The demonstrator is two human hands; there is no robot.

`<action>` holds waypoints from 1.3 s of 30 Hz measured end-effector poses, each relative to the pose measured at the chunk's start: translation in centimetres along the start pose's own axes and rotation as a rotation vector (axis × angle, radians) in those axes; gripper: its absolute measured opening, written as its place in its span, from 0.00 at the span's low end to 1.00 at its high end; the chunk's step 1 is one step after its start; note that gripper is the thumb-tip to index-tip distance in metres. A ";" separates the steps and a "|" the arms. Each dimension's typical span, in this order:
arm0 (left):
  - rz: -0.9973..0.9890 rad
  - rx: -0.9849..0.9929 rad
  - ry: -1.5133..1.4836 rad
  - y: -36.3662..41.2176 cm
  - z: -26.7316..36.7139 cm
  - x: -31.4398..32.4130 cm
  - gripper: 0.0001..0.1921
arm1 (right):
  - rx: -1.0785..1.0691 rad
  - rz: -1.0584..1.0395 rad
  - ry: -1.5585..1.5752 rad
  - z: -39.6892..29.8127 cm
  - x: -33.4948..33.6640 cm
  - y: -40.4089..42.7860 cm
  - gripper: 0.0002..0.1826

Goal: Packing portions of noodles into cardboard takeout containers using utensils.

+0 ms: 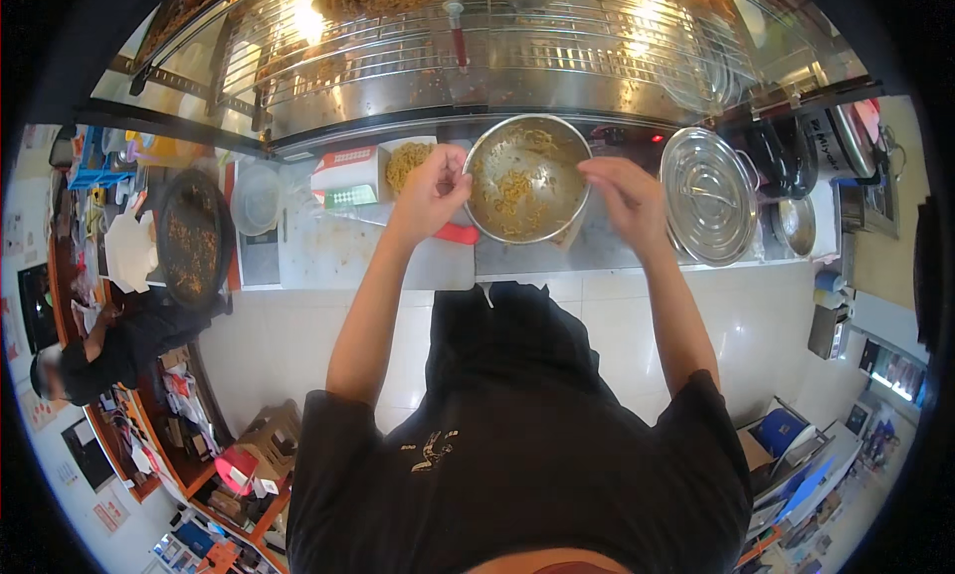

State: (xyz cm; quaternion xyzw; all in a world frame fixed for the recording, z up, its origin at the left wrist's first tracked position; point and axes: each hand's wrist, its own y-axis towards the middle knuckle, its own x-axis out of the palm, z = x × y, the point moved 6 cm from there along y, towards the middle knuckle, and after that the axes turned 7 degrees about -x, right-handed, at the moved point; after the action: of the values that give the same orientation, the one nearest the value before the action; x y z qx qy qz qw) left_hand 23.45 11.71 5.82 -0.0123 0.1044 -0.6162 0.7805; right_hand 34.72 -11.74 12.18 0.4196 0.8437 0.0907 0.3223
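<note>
A round stainless steel bowl (556,201) is tipped so that its inside faces me. Noodle scraps (515,193) cling to its bottom and wall. My left hand (440,193) grips the bowl's left rim between thumb and fingers. On the opposite side, my right hand (627,197) pinches the right rim with its fingertips. Just left of the bowl, noodles (408,165) fill an open paper food box (347,172) with red, white and green print; my left hand partly covers them. A red handle (456,234) pokes out below my left hand, its other end hidden.
Past the counter stands a glass display case with wire racks (358,59) holding fried food. A domed metal lid (709,197) lies at right, near a small metal bowl (794,227). Leftward are a plastic tub (256,199) and a dark oval tray (195,238); a person (134,343) stands beyond.
</note>
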 end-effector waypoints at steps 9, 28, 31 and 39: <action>0.109 0.021 -0.004 -0.2 -1.8 0.6 0.07 | -0.289 -0.103 -0.258 -0.5 0.4 -3.6 0.13; 0.192 0.202 0.159 -1.1 -1.0 2.3 0.06 | -0.239 -0.013 -0.275 0.2 -0.4 -3.9 0.13; 0.203 0.199 0.171 -1.3 -1.5 1.8 0.06 | -0.248 -0.084 -0.249 1.1 0.7 -4.0 0.13; 0.246 0.192 0.201 -2.5 -1.2 2.0 0.07 | -0.238 -0.063 -0.280 0.1 0.3 -5.1 0.14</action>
State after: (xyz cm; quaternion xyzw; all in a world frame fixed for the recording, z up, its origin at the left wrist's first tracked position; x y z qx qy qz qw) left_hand 21.30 9.31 4.74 0.1367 0.1232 -0.5213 0.8333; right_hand 31.32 -14.74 9.82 0.3603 0.7866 0.1203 0.4867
